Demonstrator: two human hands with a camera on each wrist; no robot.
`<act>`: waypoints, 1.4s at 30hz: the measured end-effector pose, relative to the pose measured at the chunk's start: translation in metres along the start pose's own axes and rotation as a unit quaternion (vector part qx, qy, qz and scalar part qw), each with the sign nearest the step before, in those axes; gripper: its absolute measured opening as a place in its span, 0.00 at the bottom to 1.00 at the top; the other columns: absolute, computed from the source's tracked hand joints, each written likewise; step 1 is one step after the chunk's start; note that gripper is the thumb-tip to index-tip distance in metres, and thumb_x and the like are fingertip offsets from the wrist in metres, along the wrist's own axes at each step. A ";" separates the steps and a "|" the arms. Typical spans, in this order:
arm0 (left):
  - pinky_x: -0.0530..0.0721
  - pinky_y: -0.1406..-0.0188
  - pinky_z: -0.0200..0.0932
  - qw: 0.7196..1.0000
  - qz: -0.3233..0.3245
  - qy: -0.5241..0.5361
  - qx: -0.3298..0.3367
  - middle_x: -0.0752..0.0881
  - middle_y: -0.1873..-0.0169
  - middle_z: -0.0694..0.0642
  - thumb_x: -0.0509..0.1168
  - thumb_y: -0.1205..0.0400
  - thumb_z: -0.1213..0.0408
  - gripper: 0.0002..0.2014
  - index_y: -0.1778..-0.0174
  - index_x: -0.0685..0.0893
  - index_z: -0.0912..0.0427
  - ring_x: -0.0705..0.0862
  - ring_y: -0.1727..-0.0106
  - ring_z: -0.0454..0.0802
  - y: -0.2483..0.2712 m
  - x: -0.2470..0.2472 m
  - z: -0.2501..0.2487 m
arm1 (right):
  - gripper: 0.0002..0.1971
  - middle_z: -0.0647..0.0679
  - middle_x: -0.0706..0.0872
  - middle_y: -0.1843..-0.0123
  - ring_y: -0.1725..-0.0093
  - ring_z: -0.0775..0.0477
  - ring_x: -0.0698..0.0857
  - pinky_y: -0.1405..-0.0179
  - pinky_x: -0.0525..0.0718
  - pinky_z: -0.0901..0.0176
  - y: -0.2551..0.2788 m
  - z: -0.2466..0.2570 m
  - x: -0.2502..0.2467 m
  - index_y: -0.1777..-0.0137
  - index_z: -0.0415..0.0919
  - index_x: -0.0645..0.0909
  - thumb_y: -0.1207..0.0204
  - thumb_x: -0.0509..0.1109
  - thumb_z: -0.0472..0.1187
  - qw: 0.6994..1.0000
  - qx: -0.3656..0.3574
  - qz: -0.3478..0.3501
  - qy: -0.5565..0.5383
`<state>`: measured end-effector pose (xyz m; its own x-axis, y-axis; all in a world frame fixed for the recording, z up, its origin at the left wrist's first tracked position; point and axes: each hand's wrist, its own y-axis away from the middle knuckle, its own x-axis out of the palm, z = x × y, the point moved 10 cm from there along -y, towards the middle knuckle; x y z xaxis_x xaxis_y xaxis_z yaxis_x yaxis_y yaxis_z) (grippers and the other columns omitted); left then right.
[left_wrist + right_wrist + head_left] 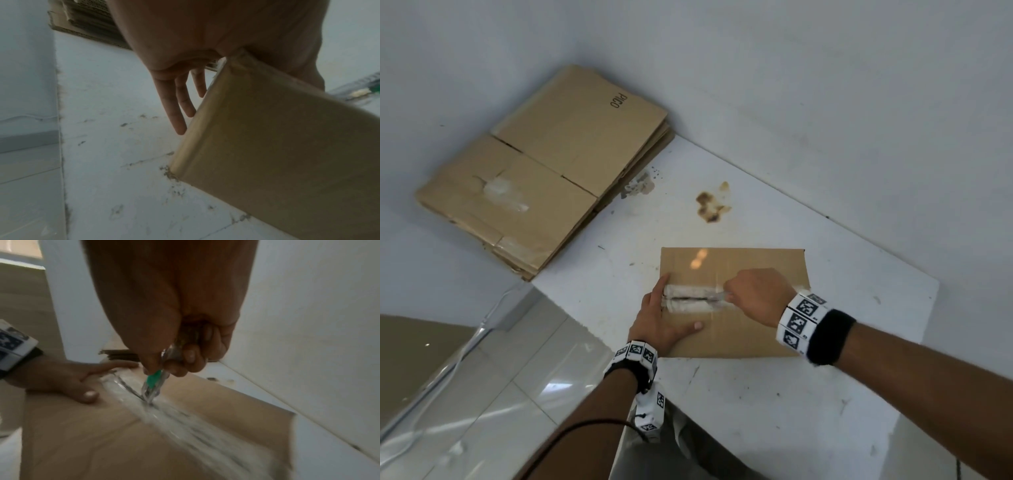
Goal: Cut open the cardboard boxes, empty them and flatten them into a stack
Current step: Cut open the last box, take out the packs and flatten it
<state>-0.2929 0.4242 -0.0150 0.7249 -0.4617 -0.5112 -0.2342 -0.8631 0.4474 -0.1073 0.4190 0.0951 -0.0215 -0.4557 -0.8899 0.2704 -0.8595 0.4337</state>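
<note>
The cardboard box stands on the white table, near the front edge, and it serves here as the landmark. Its top is flat, brown and rectangular, with a strip of clear glossy tape along the middle seam.

At the left end of the box lies the left hand. Its fingers are straight and a little apart; the thumb presses flat on the top, and the other fingers hang down over the left edge. The left wrist view shows these fingers pointing down beside the smooth side wall of the box, which the head view hides.

Over the middle of the box is the right hand. Its fingers are curled tight around a knife. Only the right wrist view shows the knife well: a slim tool with a green slider and a metal blade, its tip in the taped seam. The tape to the left of the blade looks split and wrinkled.

Behind the box the table has a brown stain and small grey marks.

Far left behind the box, in the corner by the white wall, lies a stack of flattened boxes. The top sheet has the print "PICO" and a remnant of tape.
</note>
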 end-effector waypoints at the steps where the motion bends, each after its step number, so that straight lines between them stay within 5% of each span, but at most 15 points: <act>1: 0.80 0.28 0.59 1.000 0.001 -0.003 -0.001 0.69 0.21 0.52 0.84 0.40 0.35 0.61 0.16 0.51 0.26 0.76 0.23 0.57 0.001 0.000 -0.001 | 0.17 0.48 0.86 0.51 0.51 0.42 0.87 0.56 0.80 0.52 0.008 -0.012 0.001 0.42 0.44 0.83 0.10 0.56 0.52 1.000 0.011 0.010 0.009; 10: 0.81 0.29 0.64 0.998 -0.001 -0.060 0.000 0.65 0.17 0.54 0.80 0.42 0.28 0.62 0.17 0.47 0.24 0.76 0.23 0.62 0.001 -0.002 -0.005 | 0.12 0.60 0.76 0.64 0.56 0.51 0.83 0.60 0.77 0.55 0.119 -0.161 0.012 0.51 0.61 0.77 0.11 0.53 0.58 0.989 0.146 0.011 0.009; 13: 0.69 0.21 0.66 0.981 -0.036 -0.188 0.018 0.53 0.13 0.53 0.76 0.41 0.24 0.63 0.13 0.48 0.32 0.64 0.17 0.64 -0.001 -0.006 -0.015 | 0.13 0.58 0.76 0.62 0.55 0.50 0.82 0.61 0.75 0.55 0.138 -0.177 0.019 0.46 0.60 0.79 0.11 0.53 0.58 0.985 0.169 0.014 0.021; 15: 0.57 0.17 0.64 0.953 -0.052 -0.287 0.086 0.48 0.12 0.54 0.74 0.36 0.25 0.61 0.12 0.49 0.38 0.55 0.14 0.62 0.001 -0.006 -0.039 | 0.14 0.56 0.80 0.58 0.53 0.49 0.84 0.61 0.76 0.55 0.139 -0.179 0.024 0.42 0.58 0.81 0.11 0.53 0.56 0.984 0.172 0.011 0.032; 18: 0.62 0.20 0.62 0.904 -0.011 -0.337 0.262 0.68 0.19 0.56 0.76 0.31 0.44 0.45 0.17 0.67 0.45 0.66 0.19 0.62 0.011 0.024 -0.095 | 0.13 0.52 0.82 0.56 0.52 0.45 0.85 0.56 0.82 0.52 0.132 -0.174 0.032 0.42 0.51 0.81 0.13 0.56 0.52 0.986 0.164 0.029 0.031; 21: 0.68 0.24 0.56 0.880 0.053 -0.339 0.328 0.80 0.30 0.52 0.67 0.25 0.50 0.28 0.28 0.81 0.50 0.76 0.26 0.58 0.020 0.080 -0.136 | 0.12 0.50 0.77 0.55 0.50 0.42 0.85 0.55 0.81 0.51 0.114 -0.165 0.033 0.37 0.47 0.77 0.14 0.57 0.47 0.989 0.139 0.039 0.030; 24: 0.67 0.22 0.57 0.891 0.068 -0.343 0.288 0.77 0.27 0.48 0.63 0.26 0.27 0.41 0.22 0.75 0.49 0.72 0.24 0.54 0.015 0.116 -0.138 | 0.19 0.48 0.83 0.48 0.50 0.41 0.85 0.59 0.73 0.52 0.102 -0.163 0.033 0.25 0.54 0.71 0.14 0.55 0.44 0.994 0.091 0.045 0.048; 27: 0.63 0.18 0.58 0.897 0.049 -0.347 0.268 0.73 0.25 0.46 0.60 0.37 0.14 0.53 0.23 0.76 0.48 0.69 0.23 0.52 0.011 0.127 -0.124 | 0.22 0.47 0.84 0.45 0.49 0.41 0.84 0.56 0.80 0.50 0.116 -0.187 0.035 0.22 0.57 0.72 0.13 0.55 0.42 0.994 0.094 0.056 0.021; 36: 0.68 0.22 0.60 0.907 0.014 -0.314 0.279 0.77 0.33 0.50 0.64 0.46 0.11 0.55 0.36 0.78 0.52 0.71 0.29 0.55 0.007 0.125 -0.130 | 0.21 0.51 0.87 0.37 0.42 0.45 0.85 0.46 0.83 0.51 0.130 -0.209 0.053 0.20 0.61 0.75 0.11 0.56 0.47 0.982 0.141 0.006 -0.129; 42: 0.71 0.25 0.60 0.915 0.016 -0.298 0.271 0.78 0.34 0.49 0.66 0.49 0.11 0.56 0.36 0.79 0.52 0.73 0.30 0.54 0.004 0.125 -0.130 | 0.15 0.49 0.93 0.51 0.61 0.50 0.88 0.51 0.89 0.52 0.146 -0.218 0.080 0.32 0.58 0.86 0.14 0.66 0.45 0.932 0.174 -0.012 -0.319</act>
<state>-0.1190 0.3901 0.0183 0.2687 -0.3786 -0.8857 -0.6536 -0.7471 0.1211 0.1400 0.3071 0.0561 -0.6207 -0.3857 -0.6827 -0.0628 -0.8434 0.5336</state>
